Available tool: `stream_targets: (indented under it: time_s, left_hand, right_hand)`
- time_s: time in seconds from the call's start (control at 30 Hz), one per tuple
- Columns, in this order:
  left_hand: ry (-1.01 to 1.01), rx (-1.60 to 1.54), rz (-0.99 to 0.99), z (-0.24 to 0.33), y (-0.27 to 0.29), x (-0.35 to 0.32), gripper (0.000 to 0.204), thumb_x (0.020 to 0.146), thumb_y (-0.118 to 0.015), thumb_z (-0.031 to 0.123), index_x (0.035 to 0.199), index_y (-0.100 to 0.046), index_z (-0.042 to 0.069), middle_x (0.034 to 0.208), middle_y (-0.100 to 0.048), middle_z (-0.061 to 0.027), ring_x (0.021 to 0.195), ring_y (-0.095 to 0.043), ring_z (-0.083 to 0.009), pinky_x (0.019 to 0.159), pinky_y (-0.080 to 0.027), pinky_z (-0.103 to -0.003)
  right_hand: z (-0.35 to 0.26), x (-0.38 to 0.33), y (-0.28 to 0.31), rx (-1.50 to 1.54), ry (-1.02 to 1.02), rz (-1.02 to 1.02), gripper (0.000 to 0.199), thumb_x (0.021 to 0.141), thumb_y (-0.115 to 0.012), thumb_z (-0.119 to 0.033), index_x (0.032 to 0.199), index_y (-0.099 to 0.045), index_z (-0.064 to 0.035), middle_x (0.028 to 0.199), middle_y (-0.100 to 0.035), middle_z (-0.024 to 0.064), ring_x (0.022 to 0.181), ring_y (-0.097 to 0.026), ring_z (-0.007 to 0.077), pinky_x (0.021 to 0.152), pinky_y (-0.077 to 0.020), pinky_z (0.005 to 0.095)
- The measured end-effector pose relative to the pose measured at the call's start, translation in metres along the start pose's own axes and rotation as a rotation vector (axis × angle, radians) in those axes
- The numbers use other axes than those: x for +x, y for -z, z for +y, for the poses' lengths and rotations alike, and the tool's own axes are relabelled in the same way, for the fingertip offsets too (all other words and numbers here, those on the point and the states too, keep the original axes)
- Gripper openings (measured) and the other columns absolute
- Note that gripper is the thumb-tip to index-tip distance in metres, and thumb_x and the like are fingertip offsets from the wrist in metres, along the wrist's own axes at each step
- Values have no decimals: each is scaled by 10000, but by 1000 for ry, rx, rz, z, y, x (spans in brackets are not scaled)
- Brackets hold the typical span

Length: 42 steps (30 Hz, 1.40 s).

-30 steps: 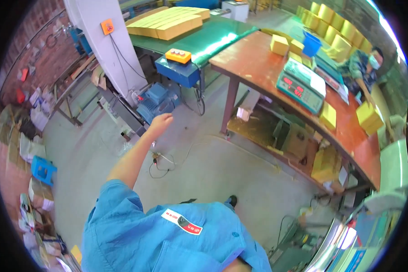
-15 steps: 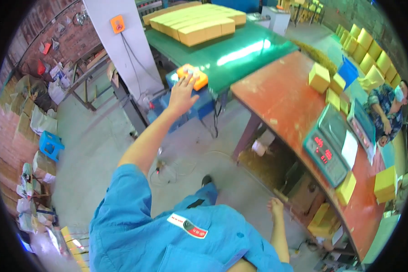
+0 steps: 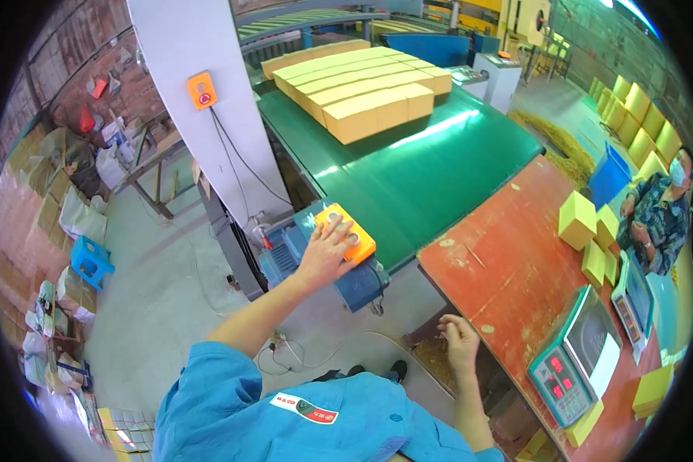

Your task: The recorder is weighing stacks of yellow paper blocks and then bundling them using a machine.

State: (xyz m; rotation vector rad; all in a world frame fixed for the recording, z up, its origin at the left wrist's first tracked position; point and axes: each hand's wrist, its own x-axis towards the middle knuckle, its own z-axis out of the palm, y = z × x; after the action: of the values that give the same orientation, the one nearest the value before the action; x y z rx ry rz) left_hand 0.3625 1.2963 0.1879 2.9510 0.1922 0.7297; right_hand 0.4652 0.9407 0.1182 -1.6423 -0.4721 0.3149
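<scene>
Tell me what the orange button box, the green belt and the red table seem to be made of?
Orange button box under the left hand: likely moulded plastic, smooth and evenly coloured. Green belt: probably rubber or vinyl, with a soft sheen from the light. Red table: seemingly a painted board, matt and scuffed with pale patches.

You had two bare hands in view: your left hand and your right hand. There was one orange push-button control box and one second orange switch box on the white pillar. Two digital weighing scales stood on one red-brown worktable. One green conveyor belt ran ahead. One blue plastic stool stood at left. One other person sat at right.
</scene>
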Motion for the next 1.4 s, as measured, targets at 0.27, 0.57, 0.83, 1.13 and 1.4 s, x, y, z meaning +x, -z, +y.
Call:
stream_targets:
  time_s: [0.27,0.57,0.83,1.13,1.4]
  left_hand:
    - [88,-15,-34,9,-1,4,536,709,-793,264,1186,-599,113,1429,-443,-133,1392,-341,-328,1115,-284,-544]
    - [152,-67,14,13,-1,4,513,722,-761,221,1186,-587,87,1400,-474,-150,1366,-378,-343,1109,-285,-529]
    - [126,-91,3,15,1,9,514,686,-781,180,1159,-603,84,1408,-472,-148,1369,-373,-355,1127,-258,-529]
    - [77,-88,4,16,1,11,507,676,-788,141,1136,-593,57,1386,-483,-178,1372,-370,-365,1120,-271,-535]
    - [67,-103,4,16,0,10,506,676,-788,126,1134,-590,43,1391,-476,-182,1358,-377,-375,1124,-273,-509]
  right_hand:
    - [21,99,34,-746,395,238,322,871,-579,-76,1187,-590,-14,1259,-566,180,1204,-513,348,1020,-399,439]
    - [30,99,31,-1023,393,159,333,819,-623,-149,1140,-603,-63,1273,-556,149,1252,-468,349,1047,-343,480]
    - [23,97,31,-988,348,177,326,823,-631,-157,1138,-622,-71,1287,-555,129,1262,-466,329,1060,-332,485]
    - [22,96,32,-966,348,197,314,830,-629,-158,1135,-623,-84,1277,-560,117,1259,-467,319,1054,-335,483]
    - [26,96,33,-957,371,207,277,832,-621,-162,1099,-631,-87,1246,-574,108,1246,-479,313,1037,-350,475]
